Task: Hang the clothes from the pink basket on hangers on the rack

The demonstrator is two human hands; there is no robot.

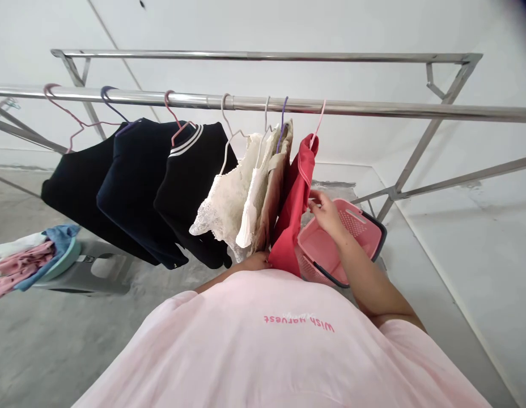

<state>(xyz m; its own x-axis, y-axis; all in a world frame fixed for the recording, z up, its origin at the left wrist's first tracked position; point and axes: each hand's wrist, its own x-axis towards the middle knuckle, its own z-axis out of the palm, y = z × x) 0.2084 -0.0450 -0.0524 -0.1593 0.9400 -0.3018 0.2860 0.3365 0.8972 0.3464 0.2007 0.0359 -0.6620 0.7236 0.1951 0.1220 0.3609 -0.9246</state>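
Note:
My right hand (325,213) is at the right edge of a red garment (292,209), its fingers pinching the cloth above a pink plastic laundry basket (343,241). My left hand (257,262) is low down, against the lower hems of the hanging clothes, with its fingers partly hidden. The red garment hangs from a pale pink wire hanger (317,124) on a steel drying rail (263,102). To its left hang a beige garment (274,187), a cream lace top (224,201) and several dark tops (135,181) on coloured hangers.
A second steel rail (263,56) runs behind the first, on a metal frame. At the lower left, folded clothes (22,258) lie on a teal and grey object (90,269) on the concrete floor (63,345). White walls stand behind and to the right.

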